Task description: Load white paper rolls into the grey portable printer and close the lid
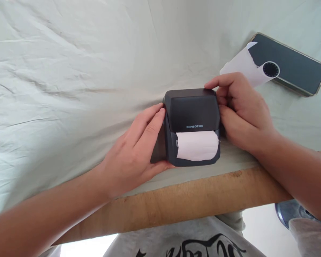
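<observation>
A black label printer (194, 110) marked NIIMBOT sits on the pale cloth near the wooden edge. White paper (198, 145) with a torn, uneven end comes out of its front slot. My left hand (139, 150) grips the printer's left side, fingertips at the upper left and thumb along the bottom edge. On the right side, my right hand (243, 112) holds the printer, its index finger resting on the top right corner and the other fingers curled against the side.
At the upper right a phone (294, 64) lies on the pale cloth (69, 71), with a partly unrolled white paper roll (243, 67) over its left end. A wooden board (176, 203) runs along the near edge. Below it shows a grey shirt (155, 239) with dark lettering.
</observation>
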The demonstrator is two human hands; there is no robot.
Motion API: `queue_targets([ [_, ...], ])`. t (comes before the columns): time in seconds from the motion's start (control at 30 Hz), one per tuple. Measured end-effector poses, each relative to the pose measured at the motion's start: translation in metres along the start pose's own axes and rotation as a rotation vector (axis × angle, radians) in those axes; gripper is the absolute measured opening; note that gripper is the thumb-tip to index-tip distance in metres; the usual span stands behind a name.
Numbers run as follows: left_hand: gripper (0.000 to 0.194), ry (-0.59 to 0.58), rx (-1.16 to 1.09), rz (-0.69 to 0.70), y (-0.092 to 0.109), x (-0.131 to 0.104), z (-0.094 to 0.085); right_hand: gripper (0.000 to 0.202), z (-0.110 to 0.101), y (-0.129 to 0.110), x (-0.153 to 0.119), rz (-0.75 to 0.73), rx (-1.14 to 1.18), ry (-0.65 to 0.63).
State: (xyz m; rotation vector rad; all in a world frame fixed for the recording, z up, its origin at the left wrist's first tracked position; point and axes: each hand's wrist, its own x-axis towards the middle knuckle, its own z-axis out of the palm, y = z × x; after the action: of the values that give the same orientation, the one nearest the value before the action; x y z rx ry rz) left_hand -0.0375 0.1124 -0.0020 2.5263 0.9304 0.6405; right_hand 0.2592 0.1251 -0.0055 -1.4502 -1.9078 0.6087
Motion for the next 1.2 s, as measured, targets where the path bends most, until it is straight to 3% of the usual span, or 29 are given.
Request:
queue_targets([
  [0.13,0.085,0.054,0.042,-0.012,0.009,-0.004,0.003,0.042,0.002,0.000,-0.001,0.006,0.005,-0.012],
  [0.27,0.090,0.120,0.146,0.056,0.014,-0.012,0.005,0.034,0.002,0.001,0.000,0.007,0.003,-0.022],
  [0.57,0.095,0.080,0.111,0.029,0.018,-0.014,0.003,0.039,0.002,0.002,-0.001,-0.006,-0.023,-0.027],
  [0.93,0.087,0.054,0.070,-0.074,0.021,-0.008,0.001,0.074,0.001,-0.001,0.001,-0.002,0.023,-0.096],
  [1.07,0.088,0.049,0.051,-0.144,0.021,-0.011,0.004,0.074,0.000,0.000,0.002,0.010,0.020,-0.120],
  [1.2,0.083,0.077,0.175,-0.098,0.024,-0.010,0.005,0.073,-0.002,0.001,0.004,0.062,0.063,-0.121],
])
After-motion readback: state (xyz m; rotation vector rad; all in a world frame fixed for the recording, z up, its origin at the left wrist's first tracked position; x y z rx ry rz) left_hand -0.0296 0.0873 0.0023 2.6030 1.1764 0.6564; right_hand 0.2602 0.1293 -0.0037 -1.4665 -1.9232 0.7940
